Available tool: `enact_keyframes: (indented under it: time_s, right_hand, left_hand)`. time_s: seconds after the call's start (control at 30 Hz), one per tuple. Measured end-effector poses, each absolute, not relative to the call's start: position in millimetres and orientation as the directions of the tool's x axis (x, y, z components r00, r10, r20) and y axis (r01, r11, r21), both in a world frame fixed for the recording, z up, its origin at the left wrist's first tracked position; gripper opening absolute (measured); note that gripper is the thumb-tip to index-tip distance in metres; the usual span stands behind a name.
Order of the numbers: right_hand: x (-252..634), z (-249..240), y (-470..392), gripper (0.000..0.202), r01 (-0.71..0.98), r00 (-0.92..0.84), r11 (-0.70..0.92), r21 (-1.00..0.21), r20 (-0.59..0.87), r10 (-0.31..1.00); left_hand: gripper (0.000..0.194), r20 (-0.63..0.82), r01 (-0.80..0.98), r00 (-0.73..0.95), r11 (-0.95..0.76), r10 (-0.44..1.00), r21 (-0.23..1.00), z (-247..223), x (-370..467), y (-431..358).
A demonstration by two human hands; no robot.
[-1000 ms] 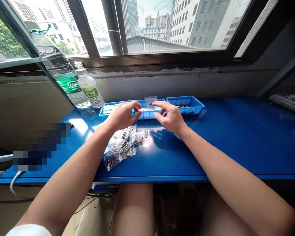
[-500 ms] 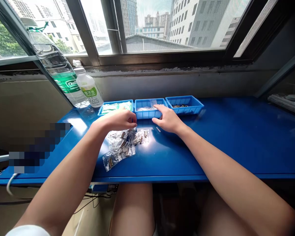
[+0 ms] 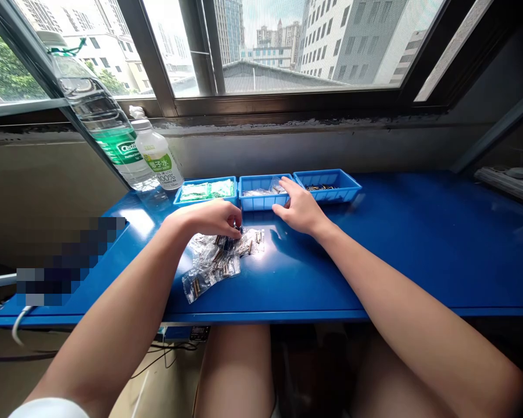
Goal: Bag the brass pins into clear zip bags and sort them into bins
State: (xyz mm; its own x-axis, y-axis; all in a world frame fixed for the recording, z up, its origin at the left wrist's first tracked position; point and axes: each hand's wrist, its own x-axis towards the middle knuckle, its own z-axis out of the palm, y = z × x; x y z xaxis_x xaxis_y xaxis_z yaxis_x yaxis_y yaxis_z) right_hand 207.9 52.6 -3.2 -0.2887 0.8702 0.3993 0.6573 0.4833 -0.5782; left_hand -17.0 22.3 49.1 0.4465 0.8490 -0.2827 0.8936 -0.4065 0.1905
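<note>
Pile of small clear bags of metal parts [image 3: 218, 261] near worktop's front edge, pinched at its far end by left hand [image 3: 211, 217]. Right hand [image 3: 300, 209] loose, fingers spread, beside middle blue tray [image 3: 261, 202]. Bare blue worktop [image 3: 418, 249] rightward.

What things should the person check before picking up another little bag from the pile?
1. Left hand is on the pile of small clear bags: ok, fingertips touch its far end.
2. One bag pinched on its own: cannot tell, the fingers hide it.
3. Right hand free: cannot tell, its fingers lie over the edge of the middle blue tray.
4. Middle blue tray has room: ok, only a few clear bags lie inside.
5. Pile sits well on the blue table: ok, away from the near edge.
6. Bottles out of the way: ok, far left.
</note>
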Motion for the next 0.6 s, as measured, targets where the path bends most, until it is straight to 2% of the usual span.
enact_keyframes:
  time_s: [0.17,0.4,0.5,0.6]
  right_hand:
    - [210.0,-4.7,54.3,0.066,0.639,-0.243,0.475,-0.605,0.428,0.871]
    - [210.3,-4.8,54.9,0.055,0.613,-0.24,0.534,-0.582,0.507,0.828]
    - [210.0,-3.7,53.7,0.045,0.585,-0.218,0.571,-0.577,0.565,0.795]
    - [209.1,-1.3,49.8,0.022,0.537,-0.28,0.626,-0.566,0.58,0.765]
  left_hand:
    - [0.02,-0.242,0.883,0.467,-0.432,0.851,0.186,45.3,-20.6,24.3]
    - [0.022,-0.229,0.878,0.474,-0.438,0.85,0.19,44.7,-19.4,25.1]
    - [0.029,-0.188,0.853,0.516,-0.481,0.836,0.202,43.7,-14.8,23.8]
    - [0.036,-0.155,0.819,0.563,-0.524,0.812,0.235,41.7,-10.3,22.2]
